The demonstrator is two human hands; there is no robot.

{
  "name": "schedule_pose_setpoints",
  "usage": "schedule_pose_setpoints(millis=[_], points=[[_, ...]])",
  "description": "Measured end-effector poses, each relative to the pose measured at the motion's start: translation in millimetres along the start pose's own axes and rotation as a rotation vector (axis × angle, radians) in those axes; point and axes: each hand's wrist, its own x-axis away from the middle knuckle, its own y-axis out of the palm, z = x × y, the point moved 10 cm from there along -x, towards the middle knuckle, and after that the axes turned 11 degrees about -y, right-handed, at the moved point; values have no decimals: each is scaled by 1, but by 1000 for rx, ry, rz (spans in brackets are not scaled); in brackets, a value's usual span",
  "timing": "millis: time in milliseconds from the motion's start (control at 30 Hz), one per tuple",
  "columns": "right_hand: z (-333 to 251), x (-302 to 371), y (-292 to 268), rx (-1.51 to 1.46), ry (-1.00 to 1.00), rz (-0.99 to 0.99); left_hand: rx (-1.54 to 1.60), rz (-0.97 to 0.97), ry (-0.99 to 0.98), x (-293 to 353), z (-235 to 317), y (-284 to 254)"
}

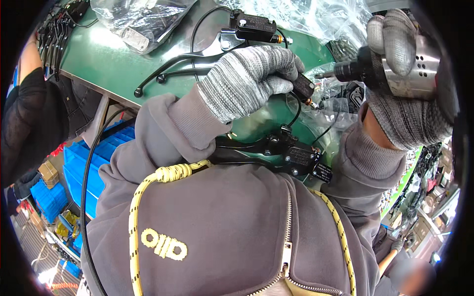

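My left hand [254, 76], in a grey striped knit glove, is closed around a brake lever assembly; its black cylinder body [303, 89] sticks out past the fingers. My right hand [405, 93], gloved too, grips a power screwdriver [412, 69] with a metal body and black nose. The driver's bit [323, 75] points left, its tip close to the held cylinder body; I cannot tell whether they touch. Beyond my left hand lies another brake lever assembly [254, 27] with a black lever. A third brake lever assembly [296, 155] lies close to my chest.
Clear plastic bags [143, 22] with parts lie on the green table [94, 52]; more plastic film [306, 17] is at the back. Black levers [57, 37] are gathered at the far left. Blue crates [81, 165] stand below the table. Other people [34, 113] are at both sides.
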Motion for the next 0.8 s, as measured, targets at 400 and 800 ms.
schedule_pose_setpoints(millis=[400, 800], points=[[21, -6, 15, -79, 14, 13, 133, 38, -99, -4, -2, -12], [33, -7, 34, -166, 92, -181, 0, 50, -25, -4, -1, -12]])
